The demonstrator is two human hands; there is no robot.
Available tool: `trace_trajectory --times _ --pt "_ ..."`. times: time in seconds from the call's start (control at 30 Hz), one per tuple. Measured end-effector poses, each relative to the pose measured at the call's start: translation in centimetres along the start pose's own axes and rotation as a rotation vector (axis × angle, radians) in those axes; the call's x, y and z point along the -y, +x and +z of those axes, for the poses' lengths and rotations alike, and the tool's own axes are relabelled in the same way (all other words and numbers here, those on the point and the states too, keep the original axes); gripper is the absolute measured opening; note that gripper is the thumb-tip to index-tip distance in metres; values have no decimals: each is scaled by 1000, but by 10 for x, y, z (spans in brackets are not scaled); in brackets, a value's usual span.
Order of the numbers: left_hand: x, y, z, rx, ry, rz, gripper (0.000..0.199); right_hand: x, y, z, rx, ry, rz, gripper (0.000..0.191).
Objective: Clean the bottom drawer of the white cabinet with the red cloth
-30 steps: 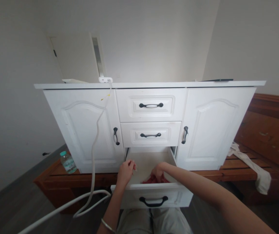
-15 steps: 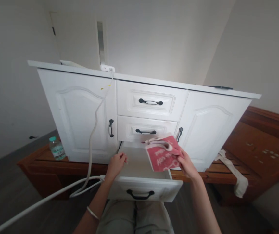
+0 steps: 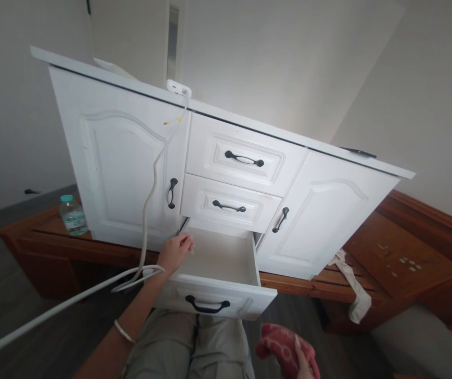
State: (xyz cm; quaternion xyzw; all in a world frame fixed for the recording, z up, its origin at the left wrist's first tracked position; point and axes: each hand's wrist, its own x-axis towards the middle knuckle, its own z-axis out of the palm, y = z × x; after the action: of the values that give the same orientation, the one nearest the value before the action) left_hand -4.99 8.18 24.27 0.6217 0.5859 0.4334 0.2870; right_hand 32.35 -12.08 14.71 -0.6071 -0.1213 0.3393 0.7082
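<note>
Right hand, near right, grip clamped on the red cloth; left hand, fingers loosely apart, rests on the open drawer rim.

Bare forearms, thin silver bangle (left wrist), light grey-beige trousers

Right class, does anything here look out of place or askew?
A pale cloth droops off the wooden platform's edge, and a white cable trails from the cabinet top down across its left door.
</note>
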Motion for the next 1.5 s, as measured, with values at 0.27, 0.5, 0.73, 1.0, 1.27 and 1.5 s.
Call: trace_trajectory --times 0.27,0.5,0.73,1.0,1.27,1.5 --pt "1 2 1 38 0 9 43 -52 -40 121 63 -88 -181 52" --pt "-1 8 4 217 17 5 46 -119 -121 198 453 -383 -720 43" --pt "1 9 5 257 25 9 47 -166 -162 250 943 -655 -1006 34" --pt "0 10 6 271 9 0 47 -167 -125 199 1046 -878 -924 49" --pt "-1 7 6 230 -11 3 44 -124 -61 118 892 -829 -776 44" --pt "-14 -1 1 136 -83 96 43 -76 -20 88 513 -679 -660 25"
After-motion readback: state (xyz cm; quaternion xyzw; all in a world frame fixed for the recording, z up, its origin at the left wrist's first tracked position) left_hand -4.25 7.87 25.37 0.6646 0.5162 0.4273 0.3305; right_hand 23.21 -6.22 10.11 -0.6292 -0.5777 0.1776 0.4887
